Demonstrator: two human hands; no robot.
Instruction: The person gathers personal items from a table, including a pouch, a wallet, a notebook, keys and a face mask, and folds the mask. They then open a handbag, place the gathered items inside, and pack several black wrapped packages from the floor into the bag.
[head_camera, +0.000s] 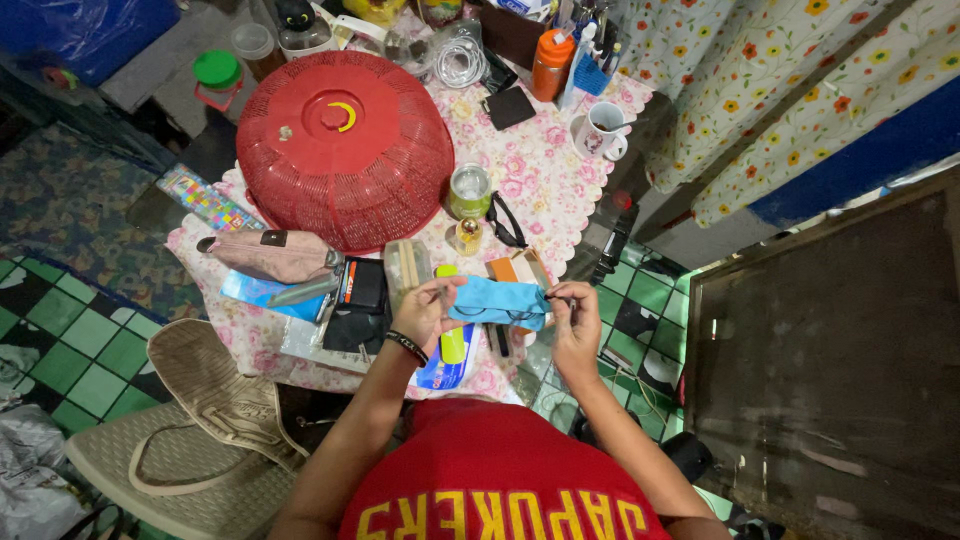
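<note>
Hands working low over the tabletop (560, 190) edge. Left hand (425, 312) is pinching one end of a blue cloth (497, 300); right hand (575, 318) is pinching the other end, along with what looks like thin dark eyeglasses, hard to tell. Cloth is hanging stretched between them, above a yellow-and-blue tube (450, 350). Red dome food cover (345, 150) is sitting well apart, beyond.

I see my left hand (425, 312) and right hand (575, 318) pinching a blue cloth (497, 301) stretched between them above a floral-clothed table (545, 185), near a red domed food cover (345, 150).
</note>
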